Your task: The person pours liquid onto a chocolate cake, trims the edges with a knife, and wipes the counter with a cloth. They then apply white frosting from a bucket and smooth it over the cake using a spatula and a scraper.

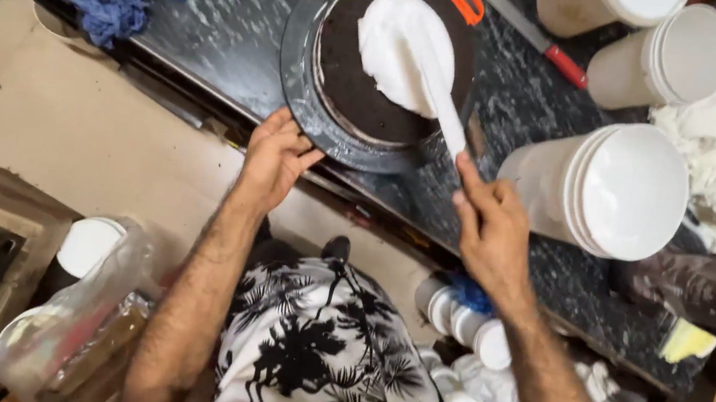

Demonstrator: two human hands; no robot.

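Right grip (490, 224) closed on spatula (435, 86), handle hidden; left grip (275, 157) open, fingertips touching turntable (296, 80) rim.

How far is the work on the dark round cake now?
Done: a white cream mound sits on the dark round cake. In hand: the right hand spreads it with a white spatula; the left hand touches the grey turntable. Left: most of the top and the sides are bare.

A short-sleeved shirt (326, 364) is worn, white and printed all over with black palm trees and leaves. Both forearms are left bare and are covered with dark hair. No rings or watch are seen on the left hand (275, 157) or the right hand (489, 229).
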